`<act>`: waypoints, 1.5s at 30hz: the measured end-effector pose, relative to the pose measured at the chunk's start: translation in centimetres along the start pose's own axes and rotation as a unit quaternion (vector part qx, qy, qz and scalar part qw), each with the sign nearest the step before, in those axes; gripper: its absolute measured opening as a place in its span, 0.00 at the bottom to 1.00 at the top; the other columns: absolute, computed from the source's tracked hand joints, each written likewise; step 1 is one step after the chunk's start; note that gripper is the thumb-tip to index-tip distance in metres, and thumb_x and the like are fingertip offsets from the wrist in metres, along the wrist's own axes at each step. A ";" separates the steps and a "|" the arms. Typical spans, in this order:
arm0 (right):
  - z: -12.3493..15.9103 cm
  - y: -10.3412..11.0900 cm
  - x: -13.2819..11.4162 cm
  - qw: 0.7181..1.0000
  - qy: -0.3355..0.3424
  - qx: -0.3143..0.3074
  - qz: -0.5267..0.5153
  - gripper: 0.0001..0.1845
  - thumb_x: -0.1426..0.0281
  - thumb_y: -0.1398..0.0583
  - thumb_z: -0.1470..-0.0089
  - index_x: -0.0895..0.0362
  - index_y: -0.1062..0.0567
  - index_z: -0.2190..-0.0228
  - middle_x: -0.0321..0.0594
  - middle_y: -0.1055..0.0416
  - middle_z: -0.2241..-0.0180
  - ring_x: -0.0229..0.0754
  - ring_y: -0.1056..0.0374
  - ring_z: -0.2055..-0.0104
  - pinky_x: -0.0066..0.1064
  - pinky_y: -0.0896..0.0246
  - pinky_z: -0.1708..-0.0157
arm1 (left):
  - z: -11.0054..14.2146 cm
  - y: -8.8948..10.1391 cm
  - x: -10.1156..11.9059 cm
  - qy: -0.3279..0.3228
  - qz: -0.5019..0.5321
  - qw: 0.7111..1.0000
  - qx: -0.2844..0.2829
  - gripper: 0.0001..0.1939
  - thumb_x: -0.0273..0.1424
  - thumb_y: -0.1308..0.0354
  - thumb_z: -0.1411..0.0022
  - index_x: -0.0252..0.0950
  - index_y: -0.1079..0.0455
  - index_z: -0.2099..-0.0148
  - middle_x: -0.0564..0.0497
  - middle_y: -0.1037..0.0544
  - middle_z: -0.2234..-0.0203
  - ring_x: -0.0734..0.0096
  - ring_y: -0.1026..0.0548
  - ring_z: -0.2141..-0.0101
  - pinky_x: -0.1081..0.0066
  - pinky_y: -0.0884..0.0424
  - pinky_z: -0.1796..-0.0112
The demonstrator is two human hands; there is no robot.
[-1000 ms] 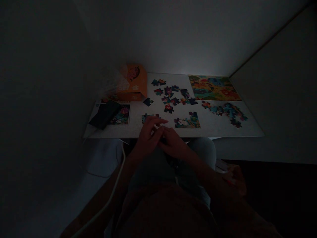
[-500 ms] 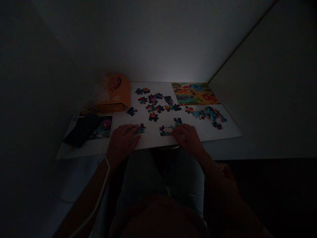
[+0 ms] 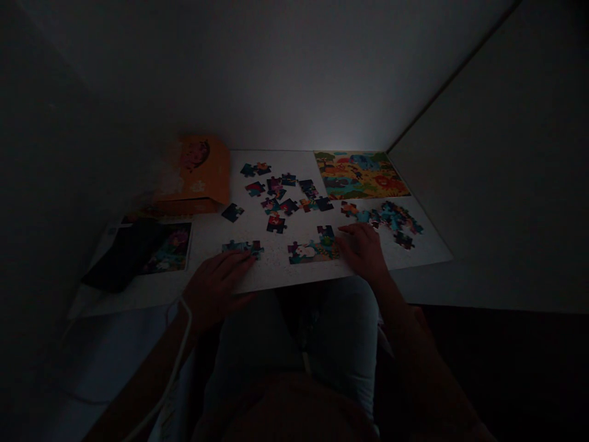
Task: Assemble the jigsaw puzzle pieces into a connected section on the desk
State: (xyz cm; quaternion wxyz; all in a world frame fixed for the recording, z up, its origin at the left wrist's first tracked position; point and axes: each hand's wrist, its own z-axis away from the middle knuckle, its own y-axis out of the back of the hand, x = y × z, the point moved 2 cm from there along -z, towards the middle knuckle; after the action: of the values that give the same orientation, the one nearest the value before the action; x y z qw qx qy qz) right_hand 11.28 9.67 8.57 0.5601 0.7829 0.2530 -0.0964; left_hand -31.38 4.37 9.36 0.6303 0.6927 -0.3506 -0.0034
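Observation:
My left hand (image 3: 218, 282) rests at the table's near edge, fingers stretched out with the tips on a short strip of joined puzzle pieces (image 3: 243, 247). To its right lies a joined puzzle section (image 3: 306, 250) with a white rabbit on it and a dark piece attached on top. My right hand (image 3: 365, 248) lies just beside that section's right end, fingers apart and thumb by its edge; nothing shows in its grasp. Beyond both hands, several loose puzzle pieces (image 3: 276, 223) are scattered on the white table (image 3: 276, 279). The scene is very dim.
An orange box (image 3: 207, 172) stands at the back left by crumpled clear plastic. Before it, a dark flat item (image 3: 124, 255) partly covers a picture sheet (image 3: 177, 248). At the right are an animal picture (image 3: 361, 175) and a heap of pieces (image 3: 396, 216). A wall rises behind.
My right hand has drawn off the rabbit section to its right, uncovering its end. My left hand has slid back toward me, showing more of the strip. The view has shifted slightly.

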 end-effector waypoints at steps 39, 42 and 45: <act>-16.1 -1.8 -1.5 0.979 0.033 -0.197 -0.038 0.25 0.48 0.25 0.36 0.51 0.15 0.48 0.50 0.11 0.53 0.55 0.20 0.58 0.45 0.25 0.57 | 0.5 -0.3 1.2 -0.095 -0.114 0.986 0.077 0.26 0.48 0.29 0.24 0.40 0.18 0.32 0.42 0.09 0.36 0.49 0.12 0.39 0.48 0.15 0.40; -14.1 -0.7 -3.6 0.980 0.029 -0.157 -0.122 0.31 0.40 0.31 0.30 0.49 0.16 0.41 0.47 0.10 0.53 0.48 0.25 0.66 0.41 0.30 0.63 | 0.5 -0.3 1.2 -0.100 -0.107 0.986 0.076 0.27 0.48 0.30 0.22 0.39 0.19 0.31 0.41 0.10 0.36 0.49 0.13 0.37 0.48 0.17 0.38; -10.9 -0.9 -6.6 0.975 0.021 -0.138 -0.174 0.33 0.35 0.30 0.33 0.48 0.14 0.44 0.44 0.12 0.57 0.47 0.26 0.66 0.40 0.32 0.64 | 0.5 -0.5 1.1 -0.095 -0.111 0.987 0.064 0.28 0.48 0.33 0.21 0.38 0.20 0.29 0.41 0.11 0.34 0.49 0.15 0.36 0.48 0.19 0.38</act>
State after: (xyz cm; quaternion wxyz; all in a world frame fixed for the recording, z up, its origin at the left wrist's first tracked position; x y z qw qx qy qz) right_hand 3.72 18.04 14.56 0.6319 0.6443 0.4073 -0.1403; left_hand -30.54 3.39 9.33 0.5444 0.7623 -0.3299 -0.1170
